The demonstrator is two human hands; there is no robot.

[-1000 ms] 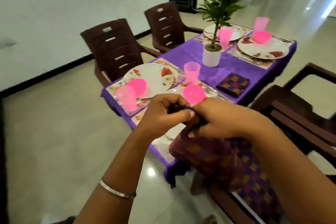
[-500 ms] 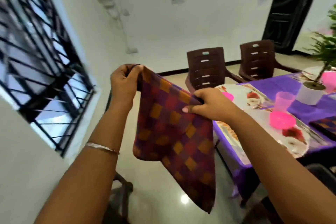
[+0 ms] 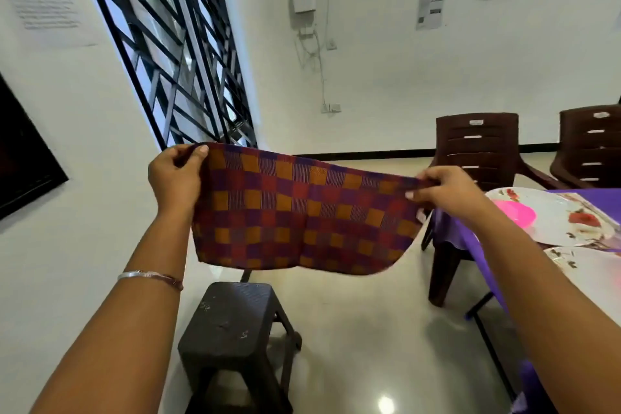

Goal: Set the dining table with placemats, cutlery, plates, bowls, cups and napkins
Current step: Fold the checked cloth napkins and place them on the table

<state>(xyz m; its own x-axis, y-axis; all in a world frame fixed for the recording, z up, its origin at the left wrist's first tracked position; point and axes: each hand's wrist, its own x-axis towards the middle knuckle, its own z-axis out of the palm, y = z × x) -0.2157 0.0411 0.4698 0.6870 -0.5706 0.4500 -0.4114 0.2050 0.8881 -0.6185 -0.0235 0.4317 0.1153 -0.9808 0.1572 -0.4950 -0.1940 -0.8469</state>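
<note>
Left hand (image 3: 174, 178) grip, right hand (image 3: 443, 190) grip each pinching napkin (image 3: 302, 215) top corner; keep edge taut, corners level, fold halves evenly before laying on counter (image 3: 470, 239)

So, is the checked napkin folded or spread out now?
Spread out. The left hand and right hand pinch the top corners of the napkin, which hangs as a stretched sheet, clear of the table.

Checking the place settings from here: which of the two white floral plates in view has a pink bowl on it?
The farther white floral plate, nearer the brown plastic chairs, carries the pink plastic bowl. The nearer plate, at the frame's right edge, shows no bowl.
</note>
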